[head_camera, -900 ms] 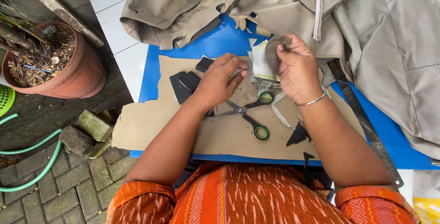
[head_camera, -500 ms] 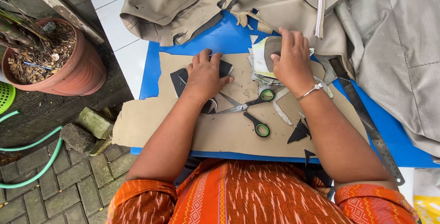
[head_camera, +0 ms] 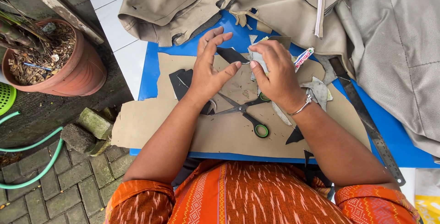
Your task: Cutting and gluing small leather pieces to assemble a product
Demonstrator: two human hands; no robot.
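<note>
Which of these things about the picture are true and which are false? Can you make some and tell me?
1. The scissors lie on the brown sheet. True.
2. The left hand holds the scissors. False: they lie untouched below both hands.
3. The right hand pinches a small dark scrap with its fingers. True.
4. The plant pot stands on the blue table. False: it stands on the ground beside it.
5. A metal ruler lies on the table's right side. True.
</note>
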